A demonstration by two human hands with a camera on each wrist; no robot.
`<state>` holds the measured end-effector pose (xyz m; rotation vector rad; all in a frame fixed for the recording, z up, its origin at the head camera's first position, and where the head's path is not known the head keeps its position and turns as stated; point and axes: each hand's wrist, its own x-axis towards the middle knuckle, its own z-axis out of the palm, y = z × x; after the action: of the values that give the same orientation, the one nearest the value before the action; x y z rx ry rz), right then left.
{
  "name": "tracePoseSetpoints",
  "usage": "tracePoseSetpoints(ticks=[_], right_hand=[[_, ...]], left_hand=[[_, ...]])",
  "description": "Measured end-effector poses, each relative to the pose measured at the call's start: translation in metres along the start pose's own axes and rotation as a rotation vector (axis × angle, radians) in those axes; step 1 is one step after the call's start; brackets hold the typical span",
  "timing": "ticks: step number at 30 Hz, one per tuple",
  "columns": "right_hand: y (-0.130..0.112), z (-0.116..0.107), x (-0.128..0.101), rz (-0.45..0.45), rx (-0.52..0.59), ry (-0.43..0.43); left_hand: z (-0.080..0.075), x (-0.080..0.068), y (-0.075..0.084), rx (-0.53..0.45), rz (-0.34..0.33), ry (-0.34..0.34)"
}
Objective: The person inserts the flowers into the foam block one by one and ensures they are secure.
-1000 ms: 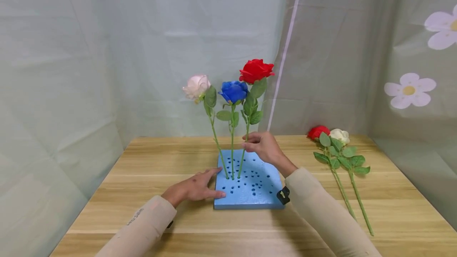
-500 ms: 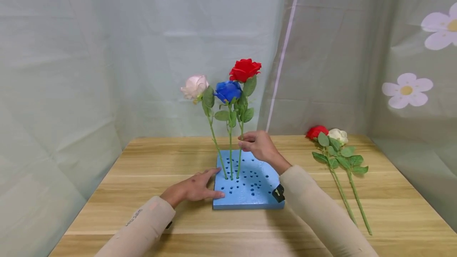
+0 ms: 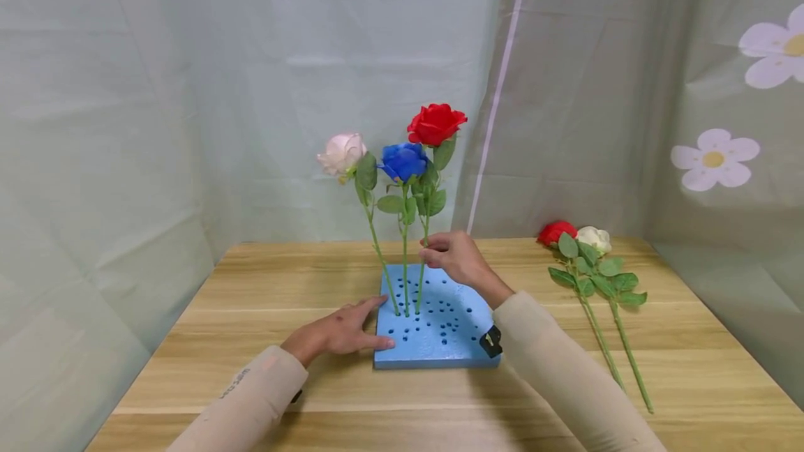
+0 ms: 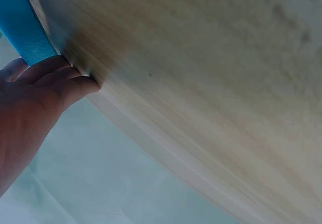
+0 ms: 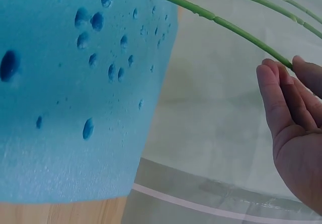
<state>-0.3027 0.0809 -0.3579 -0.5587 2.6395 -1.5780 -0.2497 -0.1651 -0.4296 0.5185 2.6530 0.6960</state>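
My right hand (image 3: 460,257) pinches the green stem of a red rose (image 3: 436,124) between thumb and fingertips. In the right wrist view the foot of that stem (image 5: 216,19) meets a hole in the blue foam board (image 5: 65,148). A blue rose (image 3: 403,162) and a pale pink rose (image 3: 342,153) stand in the board to its left, the pink one leaning left. My left hand (image 3: 342,326) rests at the board's left edge, thumb on top and fingers stretched along the side; the left wrist view shows those fingers (image 4: 55,78) against the foam.
Two more roses, one red (image 3: 556,231) and one white (image 3: 594,238), lie on the wooden table (image 3: 283,396) to the right, stems toward me. Grey-green curtains (image 3: 377,33) hang behind and on both sides. Holes dot the board's top.
The red rose's head tilted left with my right hand, then swung slightly back right. My left hand stays at the board's edge.
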Motion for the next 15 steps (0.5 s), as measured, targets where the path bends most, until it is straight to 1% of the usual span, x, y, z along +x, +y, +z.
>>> tracePoseSetpoints(ticks=[5, 15], right_hand=[[0.0007, -0.0036, -0.0022, -0.021, -0.022, -0.012], [0.0024, -0.0058, -0.0039, -0.008, -0.038, -0.011]], left_hand=[[-0.0001, -0.0002, 0.0004, 0.001, -0.022, 0.000], [0.0002, 0.0007, 0.0000, 0.003, -0.009, 0.003]])
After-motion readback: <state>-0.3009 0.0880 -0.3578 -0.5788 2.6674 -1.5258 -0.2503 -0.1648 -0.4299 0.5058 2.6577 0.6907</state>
